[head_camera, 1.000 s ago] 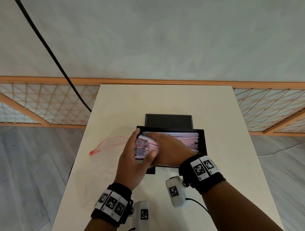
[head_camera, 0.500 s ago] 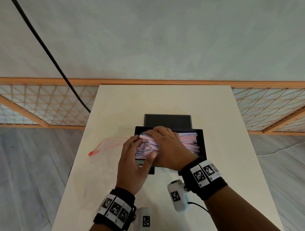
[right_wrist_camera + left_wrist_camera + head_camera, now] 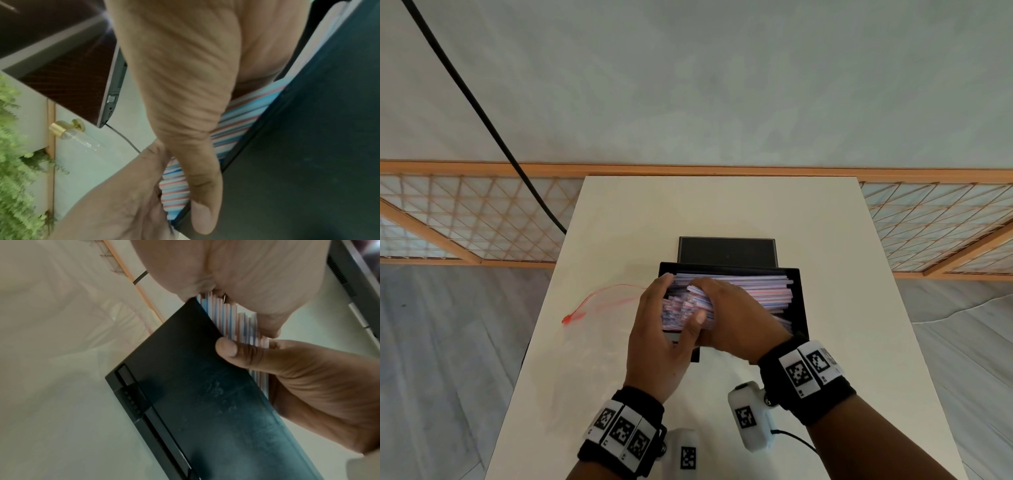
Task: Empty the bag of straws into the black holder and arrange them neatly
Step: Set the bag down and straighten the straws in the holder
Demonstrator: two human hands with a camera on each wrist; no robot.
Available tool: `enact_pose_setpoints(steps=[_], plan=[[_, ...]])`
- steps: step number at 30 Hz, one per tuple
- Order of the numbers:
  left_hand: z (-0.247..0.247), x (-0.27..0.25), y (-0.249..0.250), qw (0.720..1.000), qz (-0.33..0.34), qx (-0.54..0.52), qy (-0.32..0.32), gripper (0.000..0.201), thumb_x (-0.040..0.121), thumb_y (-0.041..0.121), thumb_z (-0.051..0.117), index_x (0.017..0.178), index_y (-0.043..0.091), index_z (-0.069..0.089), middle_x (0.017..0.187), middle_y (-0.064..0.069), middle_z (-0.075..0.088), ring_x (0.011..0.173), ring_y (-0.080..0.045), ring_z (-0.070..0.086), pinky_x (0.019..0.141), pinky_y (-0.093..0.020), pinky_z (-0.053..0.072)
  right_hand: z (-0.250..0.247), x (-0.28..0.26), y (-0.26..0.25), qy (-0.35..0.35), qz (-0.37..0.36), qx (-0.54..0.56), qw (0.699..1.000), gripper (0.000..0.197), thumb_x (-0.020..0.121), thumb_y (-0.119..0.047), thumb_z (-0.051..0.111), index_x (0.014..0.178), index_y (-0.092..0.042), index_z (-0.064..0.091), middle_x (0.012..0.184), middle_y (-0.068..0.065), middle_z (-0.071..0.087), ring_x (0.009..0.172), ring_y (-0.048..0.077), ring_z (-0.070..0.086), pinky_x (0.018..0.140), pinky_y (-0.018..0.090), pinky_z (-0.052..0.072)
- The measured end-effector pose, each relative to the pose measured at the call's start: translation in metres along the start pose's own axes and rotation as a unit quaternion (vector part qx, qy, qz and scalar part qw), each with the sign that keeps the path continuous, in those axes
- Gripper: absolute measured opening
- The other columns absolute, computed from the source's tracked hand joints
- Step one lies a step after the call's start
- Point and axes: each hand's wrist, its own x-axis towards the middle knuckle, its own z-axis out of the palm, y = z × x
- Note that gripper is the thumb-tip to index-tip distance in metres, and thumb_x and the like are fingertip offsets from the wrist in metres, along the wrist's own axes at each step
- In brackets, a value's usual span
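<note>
The black holder [image 3: 800,301] stands mid-table, full of pink, blue and white straws [image 3: 763,291] lying left to right. My left hand [image 3: 681,298] cups the straws' left ends, fingers round the far side and thumb across the front. My right hand [image 3: 722,308] lies over the pile with fingers curled into a bunch of straws. In the right wrist view its thumb [image 3: 203,211] runs down the holder's front wall [image 3: 308,146]. The left wrist view shows uneven straw ends [image 3: 232,318] above the holder's wall [image 3: 205,402]. The empty clear bag [image 3: 599,329] lies flat to the left.
A flat black panel [image 3: 727,250] rests just behind the holder. A black cable [image 3: 482,113] hangs past the table's far left corner. A wooden lattice rail [image 3: 482,219] runs behind the table. A laptop's edge [image 3: 115,81] and green foliage [image 3: 12,162] appear in the right wrist view.
My left fingers have slid further along the straws' left ends toward the holder's far corner. My right fingers have curled tighter on the bunch. The holder and bag stay put.
</note>
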Motion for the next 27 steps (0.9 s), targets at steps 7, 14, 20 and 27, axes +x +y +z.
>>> enact_pose_setpoints(steps=[7,14,20,27], plan=[[0.001,-0.001,-0.003,1.000,-0.006,-0.005,0.007,0.071,0.086,0.057,0.058,0.147,0.025,0.040,0.146,0.013,0.046,0.133,-0.003,0.047,0.103,-0.011,0.039,-0.004,0.008,0.002,-0.027,0.011,-0.002,1.000,0.061,0.069,-0.043,0.084,0.116,-0.030,0.048,0.098,-0.006,0.071,0.084,0.016,0.068,0.076,0.040,0.059],[0.000,-0.004,-0.003,0.999,-0.025,-0.035,0.008,0.072,0.085,0.046,0.065,0.148,0.023,0.039,0.147,0.012,0.047,0.131,0.004,0.047,0.098,-0.001,0.036,-0.004,0.014,-0.001,-0.047,-0.021,-0.019,0.998,0.066,0.069,-0.042,0.081,0.128,-0.035,0.052,0.112,-0.007,0.072,0.098,0.018,0.070,0.085,0.040,0.058],[-0.001,-0.006,-0.005,0.998,-0.033,-0.052,0.006,0.068,0.085,0.045,0.066,0.146,0.028,0.041,0.142,0.012,0.053,0.127,-0.005,0.055,0.100,-0.015,0.044,-0.002,0.018,-0.007,-0.031,-0.025,-0.045,0.998,0.069,0.068,-0.052,0.074,0.130,-0.036,0.048,0.112,-0.006,0.072,0.100,0.022,0.070,0.084,0.042,0.058],[0.000,-0.007,-0.006,0.998,-0.036,-0.059,-0.005,0.069,0.085,0.053,0.060,0.146,0.028,0.042,0.143,0.011,0.052,0.127,-0.001,0.053,0.096,-0.003,0.038,-0.002,0.017,-0.010,-0.026,-0.026,-0.057,0.998,0.066,0.073,-0.046,0.074,0.133,-0.040,0.047,0.114,-0.010,0.072,0.100,0.021,0.070,0.083,0.041,0.058]])
